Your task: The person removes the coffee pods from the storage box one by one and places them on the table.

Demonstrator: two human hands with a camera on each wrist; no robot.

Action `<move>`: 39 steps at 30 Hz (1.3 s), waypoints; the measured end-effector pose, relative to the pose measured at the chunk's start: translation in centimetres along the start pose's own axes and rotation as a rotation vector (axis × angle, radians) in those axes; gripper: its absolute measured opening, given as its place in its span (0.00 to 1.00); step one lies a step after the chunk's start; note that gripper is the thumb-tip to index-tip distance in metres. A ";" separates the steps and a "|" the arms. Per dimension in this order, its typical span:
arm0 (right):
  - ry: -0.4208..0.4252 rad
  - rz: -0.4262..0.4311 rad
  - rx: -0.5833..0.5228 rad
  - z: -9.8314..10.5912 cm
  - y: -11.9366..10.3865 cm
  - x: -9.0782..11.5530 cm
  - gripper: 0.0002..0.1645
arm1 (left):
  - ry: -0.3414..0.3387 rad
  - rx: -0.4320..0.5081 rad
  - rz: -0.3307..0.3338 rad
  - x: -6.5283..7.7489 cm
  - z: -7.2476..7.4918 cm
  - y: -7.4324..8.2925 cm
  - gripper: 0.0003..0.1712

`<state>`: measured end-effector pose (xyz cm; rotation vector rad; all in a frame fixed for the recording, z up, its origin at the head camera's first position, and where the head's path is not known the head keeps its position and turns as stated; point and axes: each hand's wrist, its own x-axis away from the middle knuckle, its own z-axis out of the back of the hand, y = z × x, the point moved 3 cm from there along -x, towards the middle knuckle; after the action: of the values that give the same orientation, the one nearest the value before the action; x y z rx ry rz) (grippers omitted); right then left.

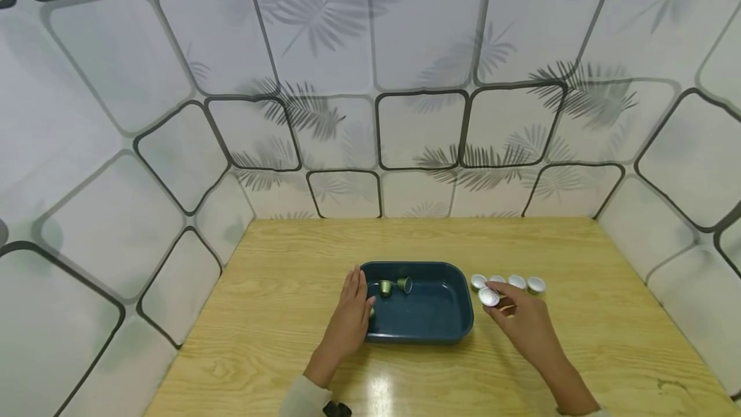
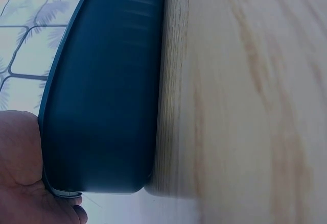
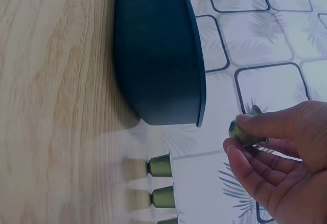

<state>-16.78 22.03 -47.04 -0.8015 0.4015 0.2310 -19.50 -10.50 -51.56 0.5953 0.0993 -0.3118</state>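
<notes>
My right hand [image 1: 523, 317] pinches a green coffee capsule [image 3: 246, 132] between thumb and fingers. Its silver lid faces the head camera, just right of the dark blue tray [image 1: 425, 338]. Straight fingers of my left hand [image 1: 346, 320] lie along the tray's left rim, the thumb over the inner side. Inside the tray, towards the back left, are two green capsules, one showing its base [image 1: 384, 288], the other tipped on its side [image 1: 405, 284]. A bit of another green one shows by my left thumb.
Several more capsules [image 1: 536, 285] stand lid up in a row on the wooden table [image 1: 301, 256], right of the tray and just behind my right hand. Patterned wall covering [image 1: 417, 192] encloses the table at the back and both sides.
</notes>
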 end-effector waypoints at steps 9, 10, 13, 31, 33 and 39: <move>-0.002 0.000 0.027 0.1 0.8 -0.1 0.28 | -0.006 0.001 0.001 0.0 0.0 0.0 0.35; -0.012 -0.002 0.025 0.0 0.9 -0.1 0.28 | -0.004 0.003 0.001 0.0 0.0 0.0 0.35; -0.046 -0.013 0.019 -0.2 1.3 -0.2 0.26 | 0.005 0.002 -0.006 0.1 0.1 0.0 0.35; -0.128 -0.025 0.094 -2.1 2.9 -0.6 0.21 | 0.016 0.000 -0.007 0.2 0.1 0.1 0.35; -0.131 -0.010 0.126 -2.3 2.9 -0.8 0.18 | 0.026 -0.003 -0.014 0.2 0.1 0.0 0.35; -0.150 -0.001 0.227 -2.8 3.1 -1.1 0.15 | 0.035 -0.007 -0.031 0.0 0.1 0.0 0.35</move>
<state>-19.61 22.01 -50.28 -0.5570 0.2795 0.2379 -19.51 -10.58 -51.52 0.5923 0.1438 -0.3310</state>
